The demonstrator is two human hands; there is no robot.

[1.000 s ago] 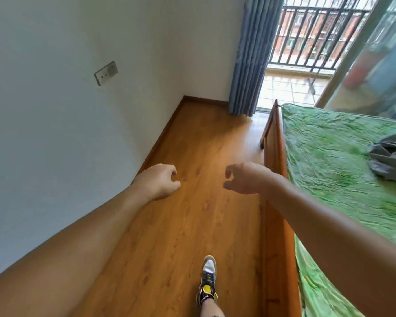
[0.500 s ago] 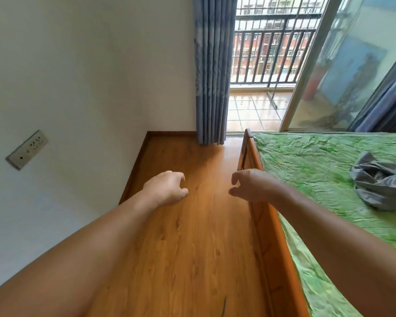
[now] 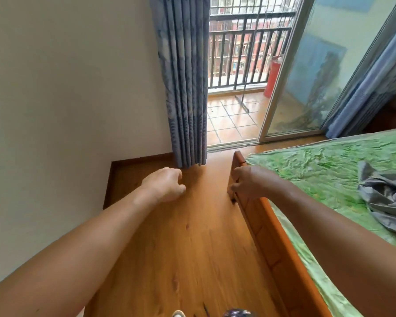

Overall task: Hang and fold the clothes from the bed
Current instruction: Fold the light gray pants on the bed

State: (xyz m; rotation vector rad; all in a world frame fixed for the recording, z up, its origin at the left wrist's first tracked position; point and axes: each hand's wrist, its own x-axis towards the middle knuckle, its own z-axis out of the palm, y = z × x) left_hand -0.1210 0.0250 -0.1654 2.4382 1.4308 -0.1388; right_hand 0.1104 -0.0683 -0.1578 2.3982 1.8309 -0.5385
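A crumpled grey garment (image 3: 384,200) lies on the green bed sheet (image 3: 325,170) at the right edge of the view. The bed has an orange wooden footboard (image 3: 274,234) running along its left side. My left hand (image 3: 165,186) hangs over the wooden floor with its fingers loosely curled and nothing in it. My right hand (image 3: 249,183) is held in front of the far end of the footboard, fingers loosely curled and empty. Both hands are well left of the garment.
A white wall (image 3: 66,110) bounds the left side. Blue curtains (image 3: 183,88) hang ahead beside an open sliding glass door (image 3: 306,76) to a tiled balcony with railings. The wooden floor (image 3: 181,248) forms a lane between wall and bed. My shoes show at the bottom edge.
The view has swung upward and to the right, bringing the balcony door and more of the bed into sight. Both hands stay raised and empty in front of me.
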